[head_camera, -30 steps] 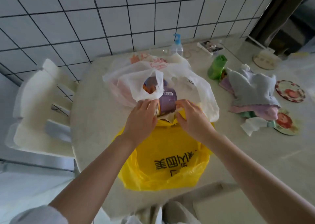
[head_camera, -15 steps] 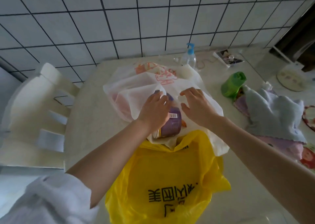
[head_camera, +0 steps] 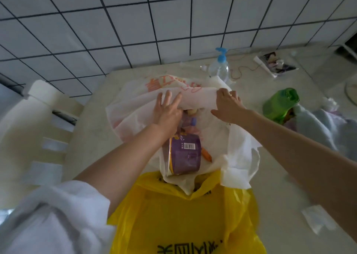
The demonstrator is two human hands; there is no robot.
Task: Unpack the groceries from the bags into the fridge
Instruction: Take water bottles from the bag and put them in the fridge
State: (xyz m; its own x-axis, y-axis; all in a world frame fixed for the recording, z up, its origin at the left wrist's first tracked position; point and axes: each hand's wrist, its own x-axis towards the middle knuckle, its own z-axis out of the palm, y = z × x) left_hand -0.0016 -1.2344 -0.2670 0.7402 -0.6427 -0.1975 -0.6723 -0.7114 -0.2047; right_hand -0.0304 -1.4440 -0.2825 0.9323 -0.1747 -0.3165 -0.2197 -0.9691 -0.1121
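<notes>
A white fabric bag (head_camera: 135, 107) with orange print lies on the pale table (head_camera: 90, 130), its mouth toward me. Inside the mouth I see a purple tub (head_camera: 183, 155) with a barcode, an orange carrot (head_camera: 206, 155) beside it, and other items I cannot make out. My left hand (head_camera: 168, 112) lies with straight, spread fingers on the left end of the bag's upper flap; its thumb is hidden. My right hand (head_camera: 228, 105) grips the flap's right end with curled fingers. A yellow plastic bag (head_camera: 183, 215) with black print sits nearest me, overlapped by the white bag's edge.
A clear pump bottle (head_camera: 219, 68) with a blue top stands behind the bags by the tiled wall. A green roll of bags (head_camera: 281, 105) and folded cloths (head_camera: 328, 126) lie to the right. A white chair (head_camera: 38, 118) stands at the table's left edge.
Both hands have moved away from me, from the bag's near opening to its upper flap, lifting it. The purple tub and the carrot show more fully. My head has moved closer.
</notes>
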